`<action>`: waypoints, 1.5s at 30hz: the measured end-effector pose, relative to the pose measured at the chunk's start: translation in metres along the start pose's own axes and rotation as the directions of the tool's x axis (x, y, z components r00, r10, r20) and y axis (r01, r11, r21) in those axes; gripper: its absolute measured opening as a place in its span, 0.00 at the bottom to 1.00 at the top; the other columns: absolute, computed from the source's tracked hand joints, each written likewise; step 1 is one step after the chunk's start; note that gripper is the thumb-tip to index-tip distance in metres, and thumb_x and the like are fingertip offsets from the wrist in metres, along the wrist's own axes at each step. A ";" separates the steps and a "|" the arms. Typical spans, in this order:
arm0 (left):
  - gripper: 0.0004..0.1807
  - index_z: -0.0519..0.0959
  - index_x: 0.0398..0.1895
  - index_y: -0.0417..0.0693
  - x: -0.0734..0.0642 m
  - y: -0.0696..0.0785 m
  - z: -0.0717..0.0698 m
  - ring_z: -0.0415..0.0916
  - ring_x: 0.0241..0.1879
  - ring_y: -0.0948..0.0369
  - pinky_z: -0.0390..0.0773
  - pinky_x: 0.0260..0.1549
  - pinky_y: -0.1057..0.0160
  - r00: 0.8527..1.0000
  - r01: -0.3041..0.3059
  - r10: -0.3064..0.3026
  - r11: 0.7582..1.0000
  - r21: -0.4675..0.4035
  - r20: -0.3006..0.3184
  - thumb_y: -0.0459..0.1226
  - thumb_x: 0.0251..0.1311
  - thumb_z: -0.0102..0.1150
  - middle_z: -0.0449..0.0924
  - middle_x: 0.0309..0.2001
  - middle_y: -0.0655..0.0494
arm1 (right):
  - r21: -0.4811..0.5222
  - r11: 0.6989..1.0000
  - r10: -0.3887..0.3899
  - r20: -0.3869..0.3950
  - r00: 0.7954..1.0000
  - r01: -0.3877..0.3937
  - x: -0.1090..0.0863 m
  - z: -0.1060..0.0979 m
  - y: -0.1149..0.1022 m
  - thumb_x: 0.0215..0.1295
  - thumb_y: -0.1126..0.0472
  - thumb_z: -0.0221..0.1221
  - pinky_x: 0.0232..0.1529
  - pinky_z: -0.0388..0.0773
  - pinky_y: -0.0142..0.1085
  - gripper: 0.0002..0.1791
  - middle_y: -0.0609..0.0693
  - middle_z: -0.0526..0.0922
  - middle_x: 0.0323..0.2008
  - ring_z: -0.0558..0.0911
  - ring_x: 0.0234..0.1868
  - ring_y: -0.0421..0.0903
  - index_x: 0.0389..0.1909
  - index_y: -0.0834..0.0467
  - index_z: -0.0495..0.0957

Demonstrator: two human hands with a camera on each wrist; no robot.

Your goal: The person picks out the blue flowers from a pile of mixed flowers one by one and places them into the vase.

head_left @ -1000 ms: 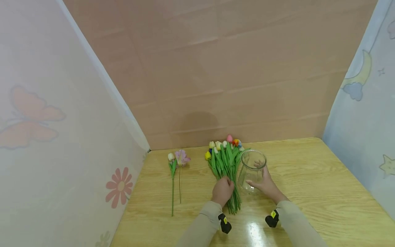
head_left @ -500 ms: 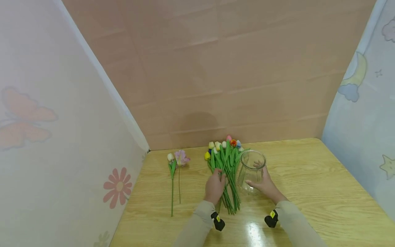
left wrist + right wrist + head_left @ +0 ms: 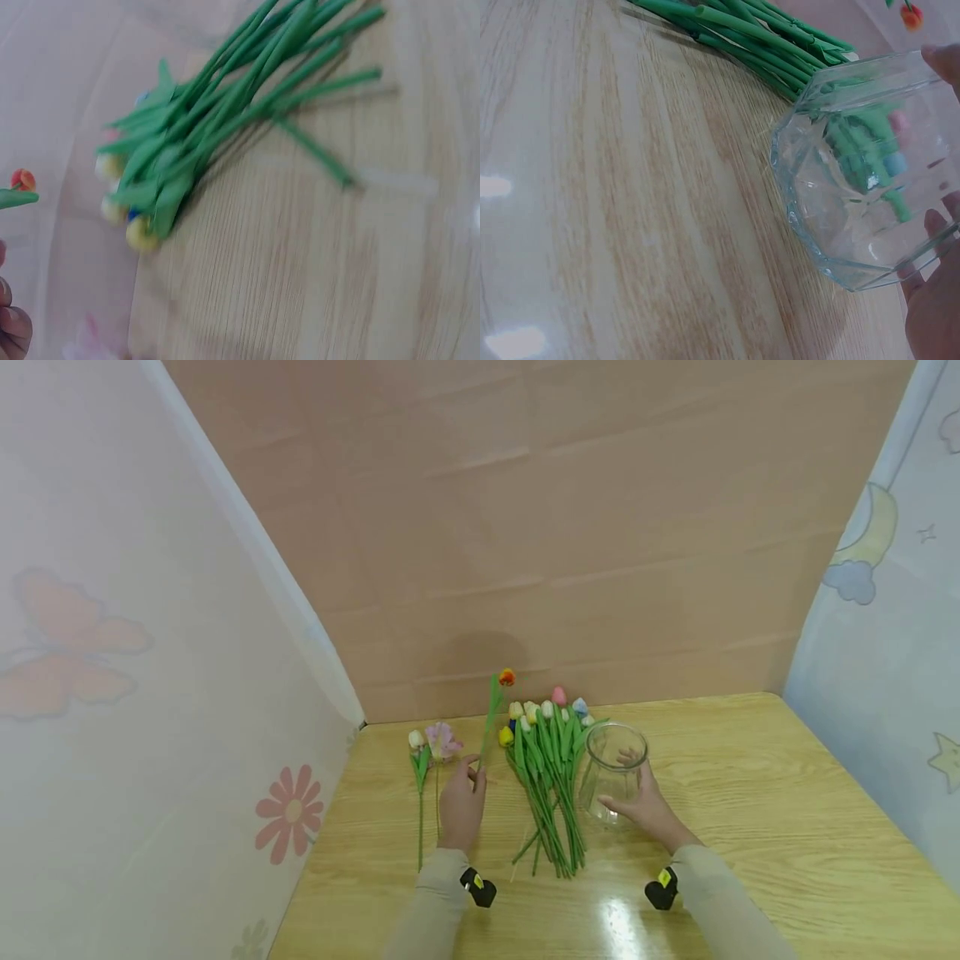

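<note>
My left hand (image 3: pixel 462 803) pinches the stem of an orange-red tulip (image 3: pixel 507 677), its bloom raised above the far table edge. At the left edge of the left wrist view only its fingertips show, with the tulip's bloom (image 3: pixel 23 180) above them. A clear glass vase (image 3: pixel 613 768) stands to the right of the bunch, and my right hand (image 3: pixel 651 810) grips its right side, thumb in front and fingers behind. Between the hands lies a bunch of tulips (image 3: pixel 551 777) in white, yellow, pink and blue, green stems toward me. Through the glass in the right wrist view, green leaves show.
Left of my left hand lie a white tulip (image 3: pixel 417 742) and a pale purple flower (image 3: pixel 442 742) on the wooden table (image 3: pixel 750 793). Behind the table rises a brown backdrop (image 3: pixel 600 568). Printed cloth walls (image 3: pixel 172 693) close in both sides.
My left hand has drawn the orange-red tulip out of the bunch and carried it left and up. Some stems in the bunch have shifted. The right hand stays on the vase.
</note>
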State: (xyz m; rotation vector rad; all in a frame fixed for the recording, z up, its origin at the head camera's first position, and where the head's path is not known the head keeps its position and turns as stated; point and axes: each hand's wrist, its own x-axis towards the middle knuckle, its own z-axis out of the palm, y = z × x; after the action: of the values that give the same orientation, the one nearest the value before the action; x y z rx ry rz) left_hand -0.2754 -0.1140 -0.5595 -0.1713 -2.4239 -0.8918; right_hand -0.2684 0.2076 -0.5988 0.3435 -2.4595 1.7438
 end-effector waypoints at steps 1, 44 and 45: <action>0.13 0.77 0.52 0.47 0.001 -0.006 -0.003 0.53 0.12 0.74 0.59 0.11 0.72 0.999 0.019 -0.019 1.000 0.004 -0.027 0.41 0.68 0.56 0.76 0.30 0.59 | 0.001 1.000 0.002 0.000 1.000 -0.002 0.000 -0.001 0.000 0.57 0.60 0.69 0.60 0.43 0.74 0.52 0.69 0.54 0.69 0.45 0.72 0.71 0.73 0.59 0.43; 0.09 0.82 0.41 0.44 -0.003 -0.075 -0.030 0.77 0.19 0.56 0.75 0.14 0.56 0.965 0.200 -0.249 0.904 0.377 0.085 0.33 0.57 0.63 0.79 0.37 0.46 | 0.007 1.000 0.002 0.009 1.000 -0.002 0.000 0.001 0.001 0.58 0.59 0.69 0.61 0.42 0.74 0.52 0.68 0.53 0.70 0.41 0.73 0.71 0.73 0.59 0.43; 0.08 0.83 0.40 0.45 -0.001 -0.068 -0.028 0.76 0.18 0.57 0.74 0.14 0.57 0.969 0.188 -0.233 0.907 0.377 0.077 0.34 0.57 0.63 0.80 0.36 0.47 | 0.007 1.000 0.001 0.009 1.000 -0.001 0.000 0.001 0.002 0.58 0.59 0.69 0.61 0.42 0.74 0.52 0.68 0.53 0.70 0.42 0.73 0.71 0.73 0.59 0.43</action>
State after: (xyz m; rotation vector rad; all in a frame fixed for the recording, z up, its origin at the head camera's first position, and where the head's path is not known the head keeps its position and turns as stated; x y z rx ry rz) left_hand -0.2823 -0.1844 -0.5802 0.1863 -2.7103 -0.5079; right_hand -0.2692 0.2072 -0.6005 0.3516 -2.4602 1.7556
